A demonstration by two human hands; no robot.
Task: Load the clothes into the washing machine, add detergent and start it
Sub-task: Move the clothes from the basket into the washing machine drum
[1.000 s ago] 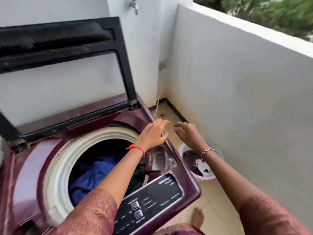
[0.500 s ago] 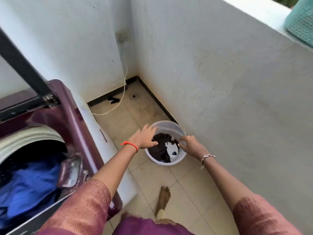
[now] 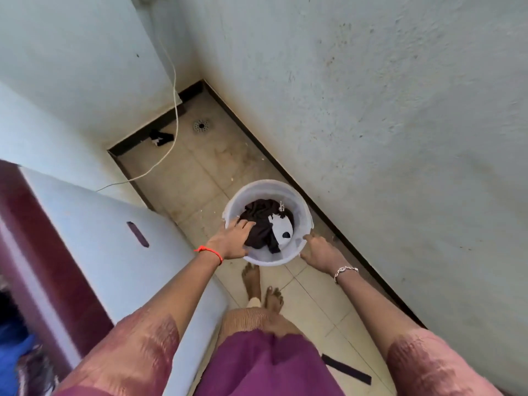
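Note:
A white plastic bucket stands on the tiled floor by the right wall. It holds dark brown clothes and a white piece with a black spot. My left hand, with a red thread at the wrist, reaches over the bucket's near-left rim with fingers spread on the dark clothes. My right hand, wearing a silver bracelet, grips the near-right rim. The washing machine is at the left, white-sided with a maroon top. Blue clothes show in its drum at the bottom left corner.
The right wall runs close beside the bucket. A white cable hangs down the corner to the floor. A floor drain and a small black object lie at the back. My bare feet stand just before the bucket.
My view has swung from the open machine down to the floor. Both hands have gone from above the machine's corner down to the bucket and now touch its rim and clothes.

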